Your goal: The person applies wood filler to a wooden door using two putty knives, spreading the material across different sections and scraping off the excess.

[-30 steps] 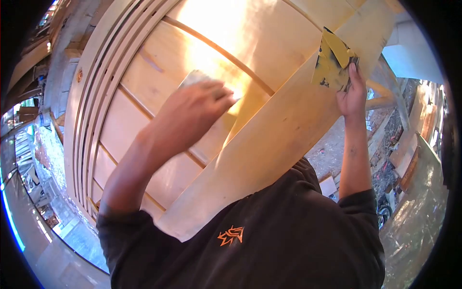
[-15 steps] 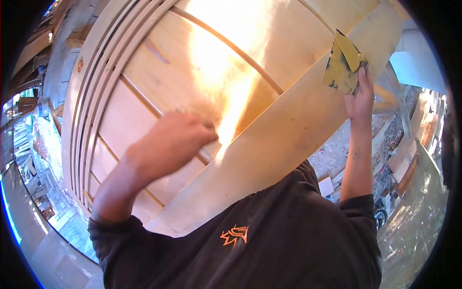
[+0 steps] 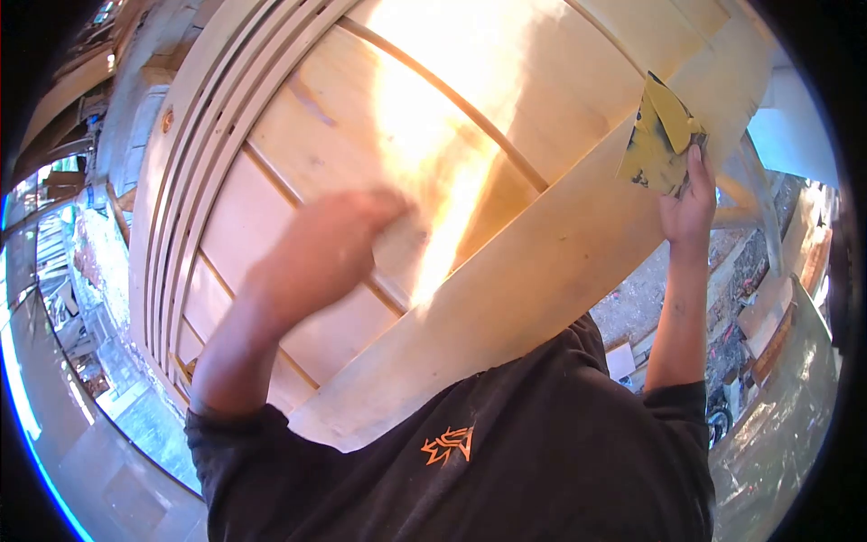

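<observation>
My left hand (image 3: 334, 239) is over the pale wooden panel work (image 3: 312, 163), smeared by motion. Its fingers look curled closed, and what they hold, if anything, is hidden. My right hand (image 3: 691, 203), raised at the right, grips the lower edge of a dark-smudged yellow sheet (image 3: 655, 154). A folded-looking yellow flap lies across the sheet's upper part, and the thumb presses near its edge. Bright sunlight falls across the panel beyond my left hand.
A wide wooden side rail (image 3: 515, 262) runs diagonally close to my chest. Parallel slats (image 3: 194, 135) with dark gaps form the left side. Loose boards (image 3: 768, 325) and scraps lie on the ground at right. More clutter stands at far left.
My left hand has shifted slightly up and away from the rail, and is more blurred. My right hand still holds the yellow sheet. The whole view has slid a little.
</observation>
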`<state>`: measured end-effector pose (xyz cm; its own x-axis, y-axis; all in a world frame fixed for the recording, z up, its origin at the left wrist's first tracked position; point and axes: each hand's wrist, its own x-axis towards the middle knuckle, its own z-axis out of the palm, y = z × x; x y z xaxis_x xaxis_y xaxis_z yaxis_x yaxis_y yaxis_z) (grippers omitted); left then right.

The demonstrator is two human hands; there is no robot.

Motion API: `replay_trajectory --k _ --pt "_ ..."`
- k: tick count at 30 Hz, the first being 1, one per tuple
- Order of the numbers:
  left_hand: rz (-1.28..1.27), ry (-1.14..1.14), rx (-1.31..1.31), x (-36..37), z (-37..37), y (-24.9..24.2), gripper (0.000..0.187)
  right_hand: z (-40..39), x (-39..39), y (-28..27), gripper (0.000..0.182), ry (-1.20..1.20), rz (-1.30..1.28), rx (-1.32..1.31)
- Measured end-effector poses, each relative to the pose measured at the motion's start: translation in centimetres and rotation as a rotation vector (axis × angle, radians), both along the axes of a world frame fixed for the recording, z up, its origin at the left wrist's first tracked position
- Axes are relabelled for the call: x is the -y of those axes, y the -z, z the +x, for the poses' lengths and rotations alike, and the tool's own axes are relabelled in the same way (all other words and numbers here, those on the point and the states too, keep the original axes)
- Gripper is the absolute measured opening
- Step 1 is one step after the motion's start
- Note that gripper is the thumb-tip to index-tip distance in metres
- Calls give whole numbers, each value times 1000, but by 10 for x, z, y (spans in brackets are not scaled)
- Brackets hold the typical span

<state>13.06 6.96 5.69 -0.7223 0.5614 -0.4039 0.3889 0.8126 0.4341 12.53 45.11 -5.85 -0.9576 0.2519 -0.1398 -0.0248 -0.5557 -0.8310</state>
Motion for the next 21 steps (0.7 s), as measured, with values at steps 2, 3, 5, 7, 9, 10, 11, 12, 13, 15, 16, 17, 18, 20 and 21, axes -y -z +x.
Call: replay_trajectory --k 2,3,5,7,9,10,11,12,13,15,16,17,18,20,21 --pt "69 -181 -147 6 -29 1 47 1 1 -1 41 -4 28 17" --pt "52 -215 -181 8 -40 5 47 0 1 -1 43 -6 43 25" --pt "24 -258 -215 8 -54 14 47 0 0 -1 42 -13 20 11" --pt "-1 -274 -213 -2 -59 22 49 0 1 -1 42 -16 9 10" --pt "-28 -316 -124 -23 -54 18 50 1 2 -2 42 -6 15 21" --pt "-40 -334 -77 -33 -49 15 50 1 2 -3 40 -12 0 5" --pt "61 -252 -135 -35 -35 29 48 2 2 -4 38 -20 -14 -7" --pt "-26 -175 -130 -48 -20 30 44 2 2 -4 36 -29 -28 -22" --pt "-20 -112 -28 -56 -10 17 42 1 0 -2 36 -35 -40 -19" --pt "14 -59 49 -61 -7 6 39 1 -3 2 35 -38 -63 -15" --pt "41 -72 22 -57 -10 9 39 0 -4 1 35 -41 -65 -18" --pt "69 -83 -3 -56 -14 11 39 0 -2 0 35 -42 -68 -20" --pt "65 -106 -69 -64 -23 3 37 1 -1 -1 34 -43 -70 -17" --pt "104 -31 -26 -72 -31 15 36 2 -2 2 34 -36 -76 -31" --pt "11 20 -29 -80 -25 18 36 0 -2 2 33 -36 -78 -40"
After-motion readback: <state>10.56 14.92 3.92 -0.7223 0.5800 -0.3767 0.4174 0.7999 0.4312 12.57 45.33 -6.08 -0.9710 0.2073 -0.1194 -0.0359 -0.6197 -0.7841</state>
